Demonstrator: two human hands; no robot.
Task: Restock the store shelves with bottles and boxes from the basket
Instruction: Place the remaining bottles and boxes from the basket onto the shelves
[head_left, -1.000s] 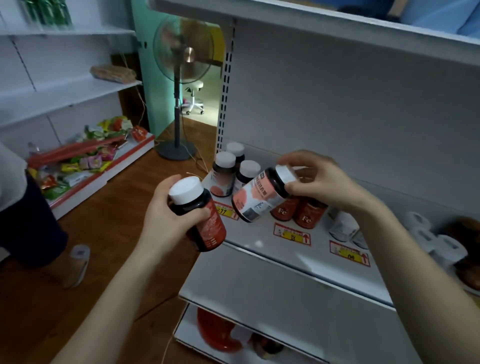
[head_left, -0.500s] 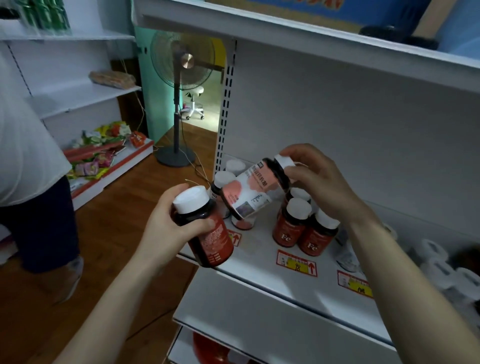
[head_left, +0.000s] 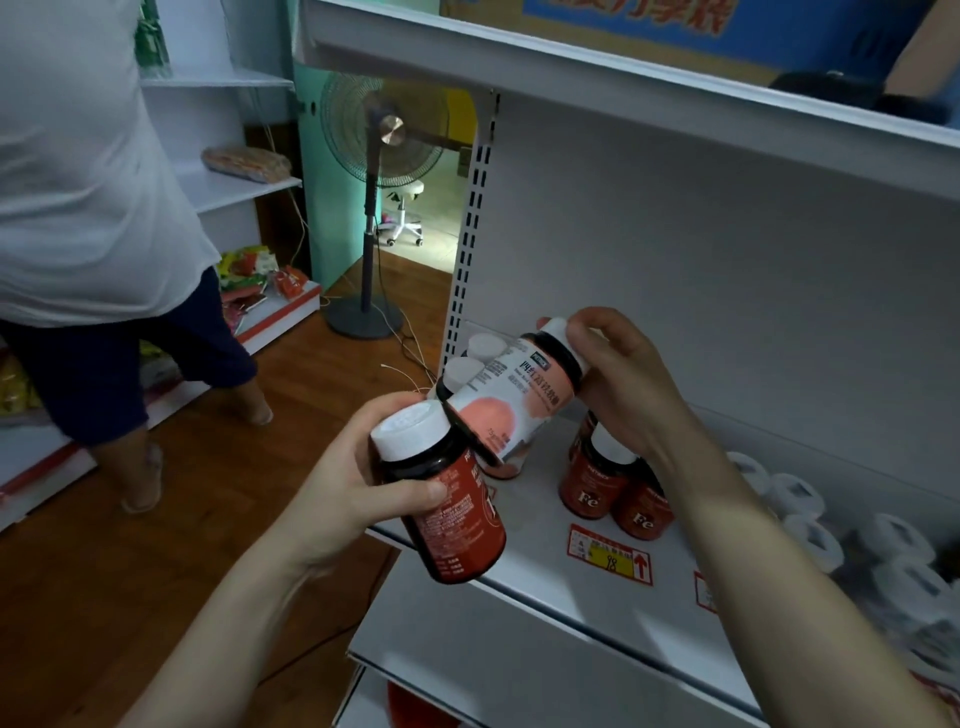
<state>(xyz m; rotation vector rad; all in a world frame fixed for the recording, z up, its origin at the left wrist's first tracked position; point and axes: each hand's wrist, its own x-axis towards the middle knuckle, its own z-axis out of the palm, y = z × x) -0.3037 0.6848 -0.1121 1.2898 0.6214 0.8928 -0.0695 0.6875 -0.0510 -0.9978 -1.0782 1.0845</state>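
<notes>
Uprighting should precede release: right hand fingers clamp the tilted pink-label bottle by its cap over the shelf, left hand fingers wrap a red-label bottle.

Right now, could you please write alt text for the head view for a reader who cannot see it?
A person's right hand holds a tilted white-capped, pink-labelled bottle over a white metal shelf, while the left hand grips a dark red-labelled bottle beside it.

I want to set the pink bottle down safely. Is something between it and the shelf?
Yes. The pink bottle, tilted in the right hand, hangs over white-capped bottles standing there, and the red bottle in the left hand covers its base in view. Bare shelf lies toward the front.
</notes>
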